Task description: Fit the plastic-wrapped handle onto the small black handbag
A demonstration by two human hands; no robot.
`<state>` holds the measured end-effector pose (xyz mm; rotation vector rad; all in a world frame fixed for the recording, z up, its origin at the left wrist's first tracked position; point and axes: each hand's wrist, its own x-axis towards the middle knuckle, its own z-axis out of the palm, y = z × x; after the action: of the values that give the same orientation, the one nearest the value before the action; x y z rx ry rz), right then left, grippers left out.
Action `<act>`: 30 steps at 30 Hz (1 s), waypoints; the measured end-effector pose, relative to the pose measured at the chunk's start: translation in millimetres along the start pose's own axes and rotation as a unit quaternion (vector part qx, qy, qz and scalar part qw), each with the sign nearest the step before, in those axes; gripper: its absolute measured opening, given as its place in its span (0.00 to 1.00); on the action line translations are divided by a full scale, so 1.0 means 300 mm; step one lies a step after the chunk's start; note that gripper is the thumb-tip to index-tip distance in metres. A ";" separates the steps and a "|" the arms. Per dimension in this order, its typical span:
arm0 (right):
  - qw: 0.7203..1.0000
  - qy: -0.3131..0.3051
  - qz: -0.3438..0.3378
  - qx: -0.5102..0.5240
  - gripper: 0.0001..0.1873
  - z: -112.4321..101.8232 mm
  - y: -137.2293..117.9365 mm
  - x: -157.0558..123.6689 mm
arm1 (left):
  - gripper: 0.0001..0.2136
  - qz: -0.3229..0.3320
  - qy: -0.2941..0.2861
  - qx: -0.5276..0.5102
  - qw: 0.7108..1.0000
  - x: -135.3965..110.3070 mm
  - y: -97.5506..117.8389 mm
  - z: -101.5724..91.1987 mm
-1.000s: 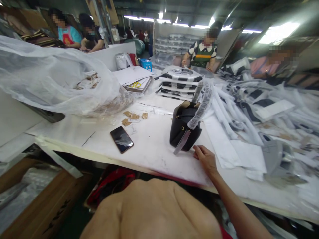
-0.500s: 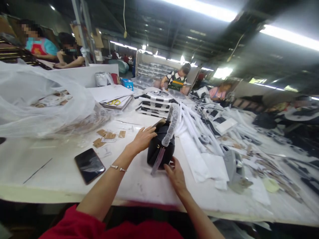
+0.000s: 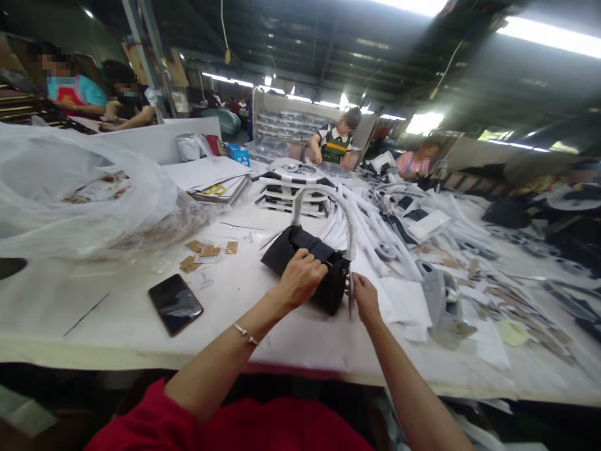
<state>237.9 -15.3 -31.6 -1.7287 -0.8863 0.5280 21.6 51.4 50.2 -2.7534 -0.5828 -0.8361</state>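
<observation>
A small black handbag (image 3: pixel 300 257) stands on the white worktable (image 3: pixel 282 326) in front of me, its arched handle (image 3: pixel 338 207) wrapped in white foam. My left hand (image 3: pixel 300 279), with a thin bracelet on the wrist, is closed on the bag's near top edge. My right hand (image 3: pixel 364 297) pinches a narrow strap or tag at the bag's right end. A black phone (image 3: pixel 175 303) lies flat to the left of the bag.
A big clear plastic sack (image 3: pixel 84 194) bulges at the left. Small brown card tags (image 3: pixel 206 250) lie behind the phone. Stacked wrapped bags (image 3: pixel 293 188) and a heap of white wrapped straps (image 3: pixel 413 232) fill the right. Several other people work at the far side.
The bag has turned and its handle now stands upright. My left hand slid from the bag's top to grip its near edge. My right hand moved up to its right end.
</observation>
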 end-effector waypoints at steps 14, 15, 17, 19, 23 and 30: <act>0.991 -0.116 -0.030 -0.067 0.47 -0.096 0.078 -0.090 | 0.20 -0.363 -0.133 -0.076 0.919 -0.021 0.056 -0.063; 0.991 -0.108 -0.032 -0.078 0.47 -0.093 0.077 -0.092 | 0.23 -0.367 -0.143 -0.085 0.915 -0.011 0.039 -0.066; 0.990 -0.097 -0.040 -0.091 0.47 -0.090 0.080 -0.096 | 0.28 -0.368 -0.153 -0.099 0.912 0.005 0.016 -0.072; 0.990 -0.098 -0.052 -0.092 0.48 -0.091 0.092 -0.100 | 0.32 -0.370 -0.158 -0.108 0.909 0.014 0.006 -0.080; 0.988 -0.100 -0.083 -0.081 0.51 -0.082 0.136 -0.104 | 0.42 -0.375 -0.172 -0.123 0.902 0.013 0.007 -0.086; 0.988 -0.079 -0.122 -0.057 0.52 -0.051 0.178 -0.117 | 0.28 -0.438 0.003 -0.354 0.826 -0.012 -0.020 -0.053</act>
<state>243.1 -60.1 -79.5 -1.6667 -1.2424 0.4621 8.6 50.8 61.6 -3.0176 -1.9764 -1.4745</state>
